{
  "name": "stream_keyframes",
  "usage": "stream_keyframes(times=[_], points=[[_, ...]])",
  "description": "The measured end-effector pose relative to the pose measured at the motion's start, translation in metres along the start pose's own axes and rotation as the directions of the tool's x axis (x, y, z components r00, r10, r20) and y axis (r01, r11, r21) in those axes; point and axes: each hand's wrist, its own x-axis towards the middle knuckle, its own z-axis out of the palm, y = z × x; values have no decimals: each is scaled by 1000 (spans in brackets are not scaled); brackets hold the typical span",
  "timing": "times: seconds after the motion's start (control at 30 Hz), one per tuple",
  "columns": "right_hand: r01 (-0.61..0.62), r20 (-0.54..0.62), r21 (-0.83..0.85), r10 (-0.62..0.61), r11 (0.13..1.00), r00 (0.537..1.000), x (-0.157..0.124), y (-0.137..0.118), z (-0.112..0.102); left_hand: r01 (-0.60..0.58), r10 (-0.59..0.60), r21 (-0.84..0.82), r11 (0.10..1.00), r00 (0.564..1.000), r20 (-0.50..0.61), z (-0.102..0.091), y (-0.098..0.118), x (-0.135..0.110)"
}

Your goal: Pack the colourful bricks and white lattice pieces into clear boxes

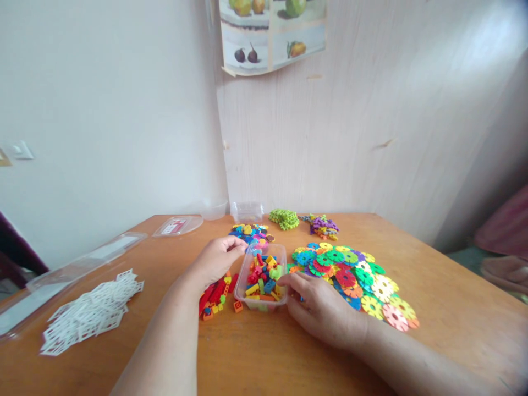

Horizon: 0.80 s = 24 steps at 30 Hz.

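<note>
A clear plastic container (241, 275) stands on the table, filled with small toy building bricks (264, 278) in red, yellow, blue and green. At its back left corner, the thumb and fingers of my left hand (218, 258) are pinched together on the rim. My right hand (319, 308) is at the right side, fingers bent over the rim and thumb against the outer wall. More loose bricks (216, 294) lie left of the container, partly hidden by my left forearm. Right of it spreads a pile of colourful notched discs (346, 269), beside my right hand.
White lattice pieces (93, 313) lie at the left, near long clear lids (86, 261). Toward the back are a labelled lid (177, 225), an upturned clear box (247, 212), colourful round pieces (249, 232), a green pile (284, 219) and a purple-orange pile (324, 226).
</note>
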Motion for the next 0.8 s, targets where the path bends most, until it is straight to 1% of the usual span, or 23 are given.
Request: stream_keyframes(times=[0.07,0.13,0.23,0.33,0.43,0.53,0.8], points=[[1,-6,-10,-1,1000,1000,0,1,0,40,-44,119,992,999,31,-3,-8,0],[-7,-23,-28,6,1000,1000,0,2,-1,66,-83,276,959,995,52,-5,-14,-1],[-21,-56,-46,18,999,998,0,4,-1,69,-114,531,844,992,52,-6,-15,-3],[-24,-67,-46,21,999,998,1,3,-1,43,-132,676,735,988,80,-5,-12,-5],[-28,-69,-51,25,998,997,0,3,-1,32,-155,735,678,983,101,-2,-10,-6],[-38,-73,-52,34,998,997,0,3,0,54,-172,759,649,982,78,1,-11,-6],[-40,-64,-20,38,999,997,1,4,1,55,-112,746,664,993,27,4,-14,-2]])
